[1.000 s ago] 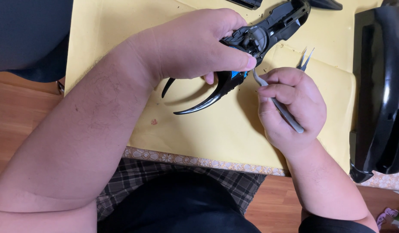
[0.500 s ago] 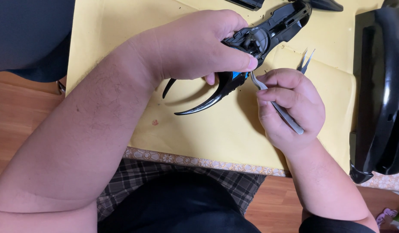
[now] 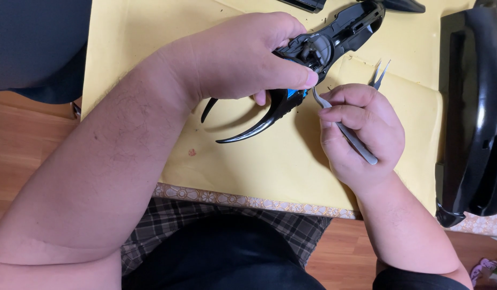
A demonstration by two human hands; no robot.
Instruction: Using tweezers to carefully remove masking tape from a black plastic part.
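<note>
Tweezers (image 3: 345, 129) nudged closer, right grip (image 3: 361, 129) clenched.

Yellow sheet (image 3: 151, 48) covers most of the work surface, over a cloth w/ a pale floral border (image 3: 248, 201) along the near edge. Wooden floor (image 3: 23, 145) below, warm brown planks. Dark grey shape (image 3: 33, 48) top left, poss. furniture, can't tell. Light soft, even, soft shadows.

Glossy black plastic shell (image 3: 334, 40), metal tweezers (image 3: 351, 137), matt yellow paper (image 3: 151, 32).
</note>
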